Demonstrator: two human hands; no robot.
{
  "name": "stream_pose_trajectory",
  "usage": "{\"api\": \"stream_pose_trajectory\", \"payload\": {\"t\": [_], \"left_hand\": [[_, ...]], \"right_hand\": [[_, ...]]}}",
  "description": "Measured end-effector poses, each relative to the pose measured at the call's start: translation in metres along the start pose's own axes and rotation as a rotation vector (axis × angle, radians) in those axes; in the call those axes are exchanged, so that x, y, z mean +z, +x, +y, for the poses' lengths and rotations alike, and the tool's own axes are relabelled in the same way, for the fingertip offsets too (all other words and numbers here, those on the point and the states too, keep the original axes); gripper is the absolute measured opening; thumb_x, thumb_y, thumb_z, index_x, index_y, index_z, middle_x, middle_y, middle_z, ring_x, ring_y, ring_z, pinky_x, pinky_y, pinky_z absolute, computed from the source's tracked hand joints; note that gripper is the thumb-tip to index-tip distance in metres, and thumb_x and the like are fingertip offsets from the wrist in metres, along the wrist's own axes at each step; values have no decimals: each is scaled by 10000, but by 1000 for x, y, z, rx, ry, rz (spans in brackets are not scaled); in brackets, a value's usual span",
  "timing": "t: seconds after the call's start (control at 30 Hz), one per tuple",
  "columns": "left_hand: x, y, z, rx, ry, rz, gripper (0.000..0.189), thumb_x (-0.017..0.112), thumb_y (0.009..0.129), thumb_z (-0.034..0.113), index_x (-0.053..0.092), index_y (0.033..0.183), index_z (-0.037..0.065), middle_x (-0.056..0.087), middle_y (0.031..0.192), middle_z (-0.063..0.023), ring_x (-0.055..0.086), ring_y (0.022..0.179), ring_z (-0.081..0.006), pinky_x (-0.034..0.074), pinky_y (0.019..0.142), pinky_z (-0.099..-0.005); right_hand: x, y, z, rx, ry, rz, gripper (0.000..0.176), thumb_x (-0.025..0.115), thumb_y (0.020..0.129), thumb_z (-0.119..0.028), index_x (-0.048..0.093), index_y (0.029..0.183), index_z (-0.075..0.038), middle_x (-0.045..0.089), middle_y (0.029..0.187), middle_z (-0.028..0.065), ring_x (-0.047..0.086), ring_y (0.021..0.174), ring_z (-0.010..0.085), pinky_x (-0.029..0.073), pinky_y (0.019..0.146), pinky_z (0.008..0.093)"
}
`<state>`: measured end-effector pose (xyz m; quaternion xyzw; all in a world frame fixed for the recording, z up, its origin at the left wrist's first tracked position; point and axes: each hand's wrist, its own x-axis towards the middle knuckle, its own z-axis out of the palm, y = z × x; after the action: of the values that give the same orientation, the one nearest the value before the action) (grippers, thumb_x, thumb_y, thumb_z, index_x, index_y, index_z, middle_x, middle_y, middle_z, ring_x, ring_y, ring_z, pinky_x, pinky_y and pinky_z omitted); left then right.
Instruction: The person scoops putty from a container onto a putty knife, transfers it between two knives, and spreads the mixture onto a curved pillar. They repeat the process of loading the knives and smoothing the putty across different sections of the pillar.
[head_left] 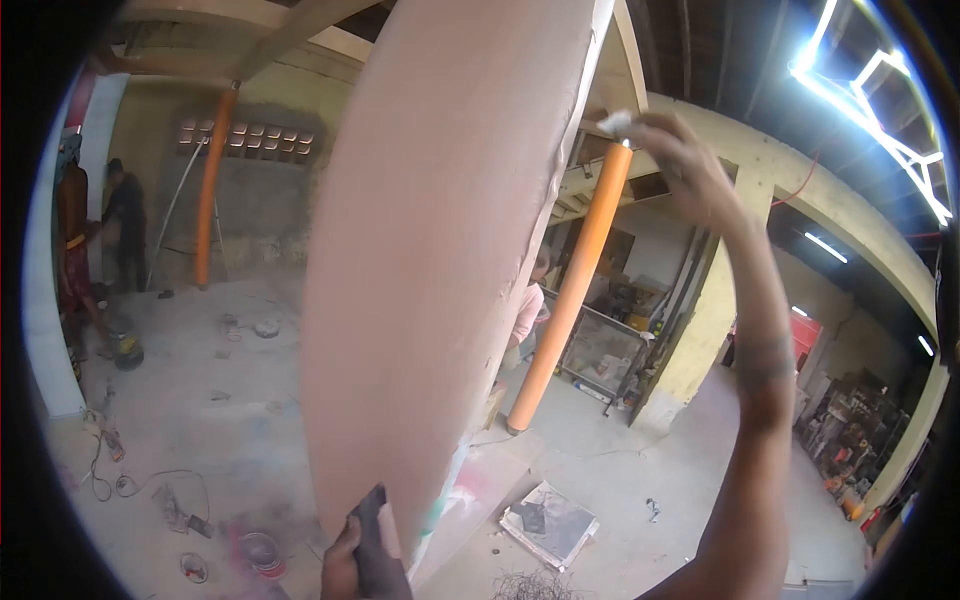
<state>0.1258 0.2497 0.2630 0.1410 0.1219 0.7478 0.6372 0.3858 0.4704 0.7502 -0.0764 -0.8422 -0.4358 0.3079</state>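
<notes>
A tall, curved panel (420, 250) with a dusty pink surface stands right in front of me. A pale, ragged strip (545, 205) runs down its right edge. My left hand (343, 560) is closed around a dark sanding block (375, 540), close to the panel's lower part. Raised high on the right, my right hand (685, 160) is blurred, its fingers pinched on a small white crumpled piece (614, 123). That piece is just above the top of an orange post (580, 280) in this view, to the right of the panel's edge.
Another orange post (213, 190) stands at the far left, near two people (125, 220). A person in pink (527, 310) is partly hidden behind the panel. On the floor are a grey-smeared board (550, 525), cables (150, 480) and a pot (262, 553). Cluttered shelves (850, 420) line the right.
</notes>
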Motion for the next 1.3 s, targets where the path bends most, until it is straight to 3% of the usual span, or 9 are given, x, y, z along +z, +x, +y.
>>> {"api": "stream_pose_trajectory", "payload": {"t": [0.1, 0.17, 0.37, 0.53, 0.57, 0.63, 0.83, 1.03, 1.3], "left_hand": [[18, 1, -1, -29, 96, -63, 624, 422, 1086, 358, 266, 1603, 46, 268, 1675, -82, 154, 1564, -190, 98, 1272, -430], [37, 5, 2, -72, -65, 23, 431, 510, 1063, 251, 443, 1448, 69, 587, 1340, -117, 595, 1240, -255, 491, 1071, -448], [73, 18, 2, -59, -78, -316, 467, 519, 1058, 267, 402, 1469, 76, 572, 1340, -98, 600, 1232, -256, 522, 1024, -440], [65, -6, 26, 69, -126, -94, 523, 562, 1042, 360, 446, 1454, 59, 600, 1273, -98, 618, 1160, -224, 525, 964, -377], [96, -19, 39, 159, -52, 20, 403, 558, 1027, 468, 583, 1198, 105, 633, 669, -34, 612, 443, -201, 526, 402, -310], [98, -36, 56, 316, -15, -74, 410, 548, 1039, 445, 580, 1241, 90, 678, 847, -62, 698, 678, -203, 605, 609, -346], [81, -26, 58, 291, 6, -40, 491, 508, 1068, 390, 493, 1408, 36, 580, 1332, -120, 576, 1240, -257, 468, 1068, -449], [60, -13, 30, 175, -47, -42, 499, 496, 1070, 375, 464, 1442, 44, 580, 1363, -118, 585, 1257, -275, 469, 1079, -464], [46, -5, 18, 108, -40, -47, 413, 529, 1065, 308, 486, 1416, 92, 589, 1278, -53, 603, 1178, -208, 502, 1001, -395]], "right_hand": [[19, -46, -89, 97, 184, 123, 619, 532, 865, 98, 639, 1360, -258, 590, 1354, 154, 607, 1230, 338, 540, 991, 454], [27, -67, -149, 5, 217, 137, 568, 623, 871, 10, 653, 1347, -298, 603, 1337, 143, 617, 1200, 318, 532, 934, 427], [48, -97, -298, -262, 412, 33, 611, 681, 866, -180, 550, 1403, -439, 579, 1341, 105, 588, 1222, 348, 496, 949, 475], [59, -114, -305, -93, 365, -217, 631, 636, 893, -210, 486, 1449, -469, 537, 1380, 97, 547, 1252, 308, 486, 941, 464], [63, -116, -297, -84, 365, -215, 631, 636, 893, -210, 486, 1449, -469, 537, 1380, 97, 547, 1252, 308, 486, 941, 464], [70, -114, -273, -296, 64, -183, 553, 693, 874, -193, 587, 1405, -309, 563, 1366, 110, 530, 1286, 340, 453, 990, 494], [11, 2, -94, 20, -264, 221, 677, 633, 820, 60, 611, 1381, -318, 584, 1332, 139, 610, 1166, 363, 487, 983, 508], [-4, 110, 80, 78, -485, 368, 599, 526, 936, -20, 568, 1424, -365, 517, 1444, 138, 588, 1233, 357, 494, 1030, 497], [-32, 148, 43, 305, -320, 206, 603, 456, 911, 41, 563, 1424, -256, 488, 1399, 209, 593, 1188, 435, 523, 1005, 487]]}}
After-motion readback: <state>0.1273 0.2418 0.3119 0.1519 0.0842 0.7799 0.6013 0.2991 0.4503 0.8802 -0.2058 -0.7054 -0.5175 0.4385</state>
